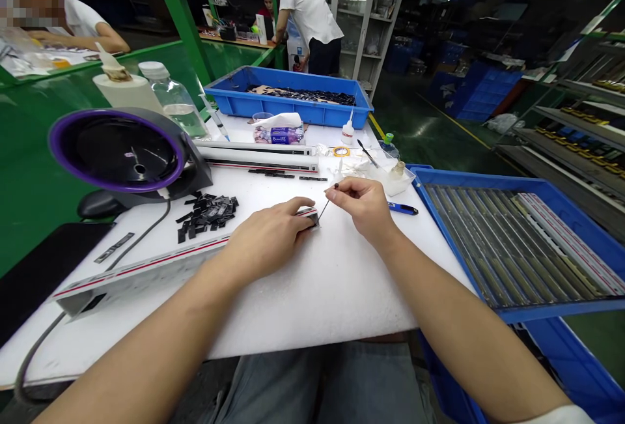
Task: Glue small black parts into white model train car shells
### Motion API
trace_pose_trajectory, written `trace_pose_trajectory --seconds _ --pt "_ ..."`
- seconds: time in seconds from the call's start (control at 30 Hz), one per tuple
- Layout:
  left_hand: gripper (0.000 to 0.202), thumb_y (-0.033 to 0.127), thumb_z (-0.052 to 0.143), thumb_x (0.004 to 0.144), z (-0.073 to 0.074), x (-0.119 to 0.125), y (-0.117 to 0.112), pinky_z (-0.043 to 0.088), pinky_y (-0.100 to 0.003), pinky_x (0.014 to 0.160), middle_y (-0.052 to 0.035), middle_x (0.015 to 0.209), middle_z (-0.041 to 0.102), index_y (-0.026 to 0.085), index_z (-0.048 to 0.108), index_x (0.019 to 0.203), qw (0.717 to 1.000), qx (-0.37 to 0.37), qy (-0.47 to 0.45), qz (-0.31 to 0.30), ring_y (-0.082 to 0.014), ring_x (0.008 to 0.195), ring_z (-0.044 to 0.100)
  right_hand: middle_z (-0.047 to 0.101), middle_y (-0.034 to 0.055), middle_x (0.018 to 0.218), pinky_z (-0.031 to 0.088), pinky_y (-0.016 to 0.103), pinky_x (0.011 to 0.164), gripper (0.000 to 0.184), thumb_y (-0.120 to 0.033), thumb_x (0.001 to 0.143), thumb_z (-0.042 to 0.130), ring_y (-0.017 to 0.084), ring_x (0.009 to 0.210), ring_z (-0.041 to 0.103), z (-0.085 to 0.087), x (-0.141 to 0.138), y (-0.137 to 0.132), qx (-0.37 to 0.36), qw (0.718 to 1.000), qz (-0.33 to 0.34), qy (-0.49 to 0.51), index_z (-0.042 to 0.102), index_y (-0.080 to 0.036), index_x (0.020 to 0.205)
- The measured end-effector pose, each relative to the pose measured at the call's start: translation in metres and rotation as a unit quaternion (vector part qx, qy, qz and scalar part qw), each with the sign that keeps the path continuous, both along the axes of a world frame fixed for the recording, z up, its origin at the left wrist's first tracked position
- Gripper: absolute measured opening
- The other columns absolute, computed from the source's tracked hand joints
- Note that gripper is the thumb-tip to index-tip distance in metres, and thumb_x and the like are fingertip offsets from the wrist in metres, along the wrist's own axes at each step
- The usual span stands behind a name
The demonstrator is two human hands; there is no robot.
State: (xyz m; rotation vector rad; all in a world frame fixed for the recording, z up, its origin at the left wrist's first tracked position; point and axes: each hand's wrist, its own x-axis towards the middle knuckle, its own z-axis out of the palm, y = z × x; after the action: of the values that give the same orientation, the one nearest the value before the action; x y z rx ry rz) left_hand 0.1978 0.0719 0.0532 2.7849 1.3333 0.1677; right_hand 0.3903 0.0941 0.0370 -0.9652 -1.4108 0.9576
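My left hand is closed round the far end of a long white rail with a red stripe, which lies slantwise on the white work surface. In a pinch, my right hand holds a thin dark stick-like tool. Its lower tip is at the rail's end, beside my left fingers; whether it touches cannot be made out. A heap of small black strips lies behind the rail. Just right of my right hand is a blue pen-shaped tool.
A purple-rimmed fan stands at left, its cable crossing the surface. Two more rails lie behind. Bottles and a blue bin are at the back. A blue tray of rails is at right. Other people work beyond.
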Motion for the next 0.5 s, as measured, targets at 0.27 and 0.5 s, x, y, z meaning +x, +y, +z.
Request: trace_pose_trajectory --seconds 0.27,0.5 --pt "0.036 0.039 0.036 0.095 0.0002 0.0001 0.0002 0.053 -0.035 0.074 0.0012 0.139 0.051 0.030 0.069 0.107 1.000 0.013 0.017 -0.001 -0.0214 0.093 0.066 0.050 -0.0032 0.057 0.031 0.026 0.051 0.020 -0.036 0.071 0.076 0.010 0.056 0.040 -0.0019 -0.0009 0.0004 0.010 1.000 0.012 -0.007 0.068 -0.019 0.067" --pt "0.036 0.038 0.036 0.095 0.0012 0.0006 -0.0006 0.053 -0.035 0.072 0.0011 0.139 0.051 0.030 0.069 0.107 1.000 0.010 0.018 0.000 -0.0218 0.092 0.066 0.050 -0.0028 0.057 0.031 0.026 0.051 0.028 -0.044 0.068 0.078 0.011 0.057 0.040 0.0013 -0.0028 -0.0017 0.008 1.000 0.010 -0.005 0.067 -0.018 0.064"
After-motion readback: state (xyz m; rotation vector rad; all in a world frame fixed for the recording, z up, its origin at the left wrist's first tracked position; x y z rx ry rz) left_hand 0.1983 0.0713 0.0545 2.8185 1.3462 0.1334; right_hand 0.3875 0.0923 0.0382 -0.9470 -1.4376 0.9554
